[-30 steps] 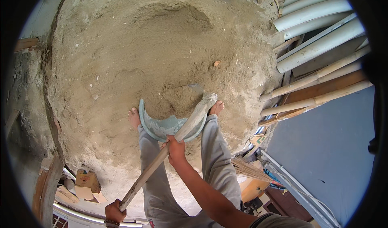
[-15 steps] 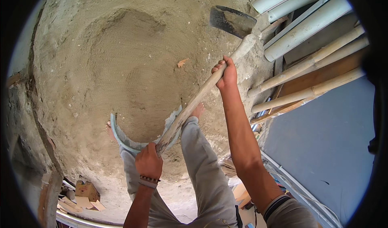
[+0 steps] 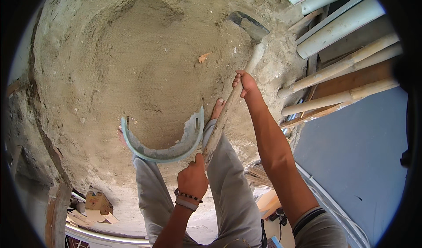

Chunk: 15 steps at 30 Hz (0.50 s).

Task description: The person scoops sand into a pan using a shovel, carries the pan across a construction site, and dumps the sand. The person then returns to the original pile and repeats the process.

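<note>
A hoe (image 3: 225,111) with a long wooden handle slants across the view in front of me, its dark metal blade at the far right end over the sand. My left hand (image 3: 193,177) is wrapped round the lower end of the handle, close above my legs. Farther up, my right hand (image 3: 244,83) grips the same handle below the blade. Between my feet, a pale green curved bucket or basket (image 3: 165,155) lies with its open side to the sand (image 3: 149,72); sand fills its inside, and a slot shows near each end of its rim.
Pale pipes (image 3: 340,26) and bamboo poles (image 3: 338,70) lie at the far right. Beside them is a large blue-grey panel (image 3: 351,151). A cardboard box (image 3: 99,202) stands at the lower left. A brown scrap (image 3: 204,57) rests on the sand.
Both hands still hold the hoe. The left hand and the handle's lower end have moved right, away from the curved rim; the blade has shifted slightly left and tilted.
</note>
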Available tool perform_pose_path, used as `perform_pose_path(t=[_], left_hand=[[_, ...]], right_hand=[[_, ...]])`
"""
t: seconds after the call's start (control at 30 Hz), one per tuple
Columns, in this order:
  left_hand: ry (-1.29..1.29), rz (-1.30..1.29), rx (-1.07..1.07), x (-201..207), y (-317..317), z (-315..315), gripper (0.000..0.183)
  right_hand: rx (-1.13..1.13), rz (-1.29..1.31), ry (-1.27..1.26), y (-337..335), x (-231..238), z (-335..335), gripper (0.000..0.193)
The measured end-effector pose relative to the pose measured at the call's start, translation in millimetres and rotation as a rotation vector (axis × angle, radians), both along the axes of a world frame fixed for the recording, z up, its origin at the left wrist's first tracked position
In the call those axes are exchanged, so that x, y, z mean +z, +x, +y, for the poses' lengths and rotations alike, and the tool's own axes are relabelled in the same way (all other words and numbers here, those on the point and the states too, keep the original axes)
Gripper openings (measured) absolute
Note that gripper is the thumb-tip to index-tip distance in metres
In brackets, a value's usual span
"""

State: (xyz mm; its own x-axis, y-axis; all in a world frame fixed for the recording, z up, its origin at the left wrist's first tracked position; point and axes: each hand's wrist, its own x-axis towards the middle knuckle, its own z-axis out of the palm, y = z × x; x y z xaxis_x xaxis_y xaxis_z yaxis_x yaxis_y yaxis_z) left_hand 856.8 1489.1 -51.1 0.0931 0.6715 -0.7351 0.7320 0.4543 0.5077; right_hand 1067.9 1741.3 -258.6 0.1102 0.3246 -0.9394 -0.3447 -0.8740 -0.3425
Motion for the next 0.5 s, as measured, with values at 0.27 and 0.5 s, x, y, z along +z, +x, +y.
perform_pose_path(t=[0.27,0.5], left_hand=[[-0.201,-0.044,-0.094,86,-166,-110,0.029],[-0.277,0.091,-0.028,106,-243,-207,0.026]], right_hand=[[0.084,-0.366,-0.26,-147,42,-183,0.01],[-0.058,-0.375,-0.116,-225,98,-276,0.02]])
